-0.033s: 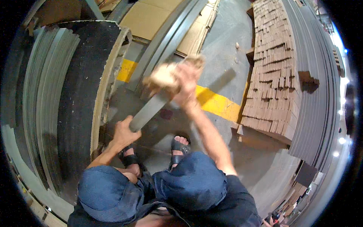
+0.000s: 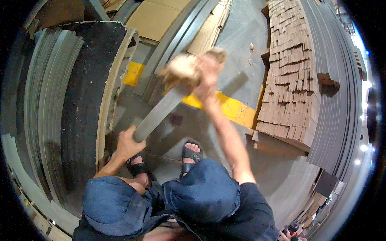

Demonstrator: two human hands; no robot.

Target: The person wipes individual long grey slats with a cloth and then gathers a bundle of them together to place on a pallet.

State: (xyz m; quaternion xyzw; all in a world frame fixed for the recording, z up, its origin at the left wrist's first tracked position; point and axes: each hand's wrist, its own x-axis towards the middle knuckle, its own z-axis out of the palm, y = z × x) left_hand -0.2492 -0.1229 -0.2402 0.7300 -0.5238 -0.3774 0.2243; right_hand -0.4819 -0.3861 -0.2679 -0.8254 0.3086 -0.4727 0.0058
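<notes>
My left hand (image 2: 129,143) is closed around the near end of a long grey strip (image 2: 159,115), which slants up away from me to the right. Farther along it, my right hand (image 2: 207,72) grips a crumpled cream-tan cloth (image 2: 183,69), pressed over the strip. Motion smears the cloth and the right fingers. The cloth hides the part of the strip beneath it, and its far end cannot be made out.
On my left, grey strips (image 2: 52,104) stand on a black-topped stand (image 2: 94,80). To the right lie many stacked brown strips (image 2: 285,76) beside long grey boards (image 2: 337,92). Ahead are flat cardboard (image 2: 157,18), grey lengths (image 2: 185,36) and a yellow floor line (image 2: 237,110).
My right hand and the cloth have shifted slightly up and to the right, showing more of the grey strip. My left hand has moved slightly left and keeps hold of the near end.
</notes>
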